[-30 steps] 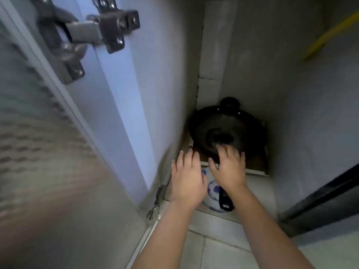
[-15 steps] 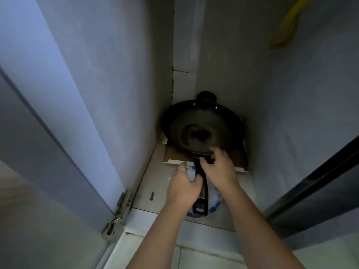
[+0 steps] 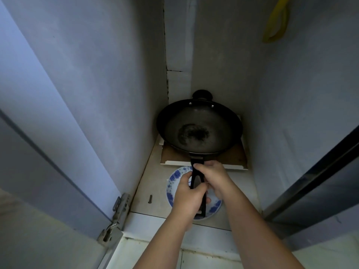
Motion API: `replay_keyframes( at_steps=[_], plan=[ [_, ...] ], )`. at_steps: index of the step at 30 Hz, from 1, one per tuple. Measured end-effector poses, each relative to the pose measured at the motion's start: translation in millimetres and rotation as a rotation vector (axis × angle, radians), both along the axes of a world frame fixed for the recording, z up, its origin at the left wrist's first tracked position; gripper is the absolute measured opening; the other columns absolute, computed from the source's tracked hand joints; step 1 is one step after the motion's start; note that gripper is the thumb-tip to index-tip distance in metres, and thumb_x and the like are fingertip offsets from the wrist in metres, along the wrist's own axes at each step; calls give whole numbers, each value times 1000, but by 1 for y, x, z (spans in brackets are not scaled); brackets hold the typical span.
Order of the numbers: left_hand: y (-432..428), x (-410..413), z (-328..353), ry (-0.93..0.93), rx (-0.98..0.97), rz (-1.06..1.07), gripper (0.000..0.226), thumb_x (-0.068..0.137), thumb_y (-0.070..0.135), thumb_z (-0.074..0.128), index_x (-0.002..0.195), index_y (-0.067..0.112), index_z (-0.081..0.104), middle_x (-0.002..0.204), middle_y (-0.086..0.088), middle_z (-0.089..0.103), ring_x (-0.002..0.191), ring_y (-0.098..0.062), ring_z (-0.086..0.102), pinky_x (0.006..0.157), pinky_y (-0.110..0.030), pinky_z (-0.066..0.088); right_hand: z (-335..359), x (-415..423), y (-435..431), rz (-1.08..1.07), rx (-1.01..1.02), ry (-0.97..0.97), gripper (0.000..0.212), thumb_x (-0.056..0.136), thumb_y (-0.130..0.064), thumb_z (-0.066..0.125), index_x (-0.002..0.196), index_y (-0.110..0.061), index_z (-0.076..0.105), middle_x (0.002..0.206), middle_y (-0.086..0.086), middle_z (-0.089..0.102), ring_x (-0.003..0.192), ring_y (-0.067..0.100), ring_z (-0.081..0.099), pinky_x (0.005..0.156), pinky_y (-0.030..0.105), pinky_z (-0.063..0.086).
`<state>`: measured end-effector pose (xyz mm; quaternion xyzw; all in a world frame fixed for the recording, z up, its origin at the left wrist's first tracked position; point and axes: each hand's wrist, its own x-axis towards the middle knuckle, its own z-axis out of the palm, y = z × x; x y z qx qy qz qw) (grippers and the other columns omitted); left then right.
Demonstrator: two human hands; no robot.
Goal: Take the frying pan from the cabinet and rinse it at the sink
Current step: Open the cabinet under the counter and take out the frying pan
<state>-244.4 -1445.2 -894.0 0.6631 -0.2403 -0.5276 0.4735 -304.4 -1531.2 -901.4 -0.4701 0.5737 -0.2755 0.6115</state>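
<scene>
Frying pan [image 3: 198,131] sits just beyond the hands, left hand [image 3: 189,199] and right hand [image 3: 212,177] both gripping its black handle [image 3: 196,178].

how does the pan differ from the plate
The frying pan is black and deep; the plate is white with blue flowers and shallow. The pan sits on a board at the back, left hand and right hand gripping its handle; the plate lies nearer the front. Both are round.

Home kitchen: cabinet [image 3: 108,90], frying pan [image 3: 199,129].
</scene>
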Motion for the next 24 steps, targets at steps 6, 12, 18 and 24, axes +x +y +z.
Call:
replay_keyframes(
  at_steps=[6,12,18,24],
  plan=[
    [1,-1,1,29,1,27,38,83,16,62,110,34,42,73,-5,68,50,-10,61,55,-25,52,3,3,3,104,182,-12,25,81,-29,65,87,-5,61,69,9,60,60,20,59,53,25,47],
    [-1,1,3,62,55,-7,39,80,13,66,111,23,42,70,-9,66,43,-9,60,45,-24,50,1,-1,1,117,397,-175,36,82,-32,65,107,-6,59,78,5,65,70,19,61,59,29,48],
    [-2,3,10,97,85,-100,36,81,6,62,112,17,47,68,-9,66,43,-13,63,42,-21,50,-4,-4,-4,177,514,-217,20,80,-34,66,78,-14,67,71,-2,67,70,14,61,69,29,46],
    [-3,4,7,120,77,-116,44,79,3,61,120,14,48,56,-4,61,41,-13,59,40,-21,46,-6,-1,-6,182,511,-263,19,80,-29,66,77,-10,69,63,-2,71,64,14,65,66,28,50]
  ],
)
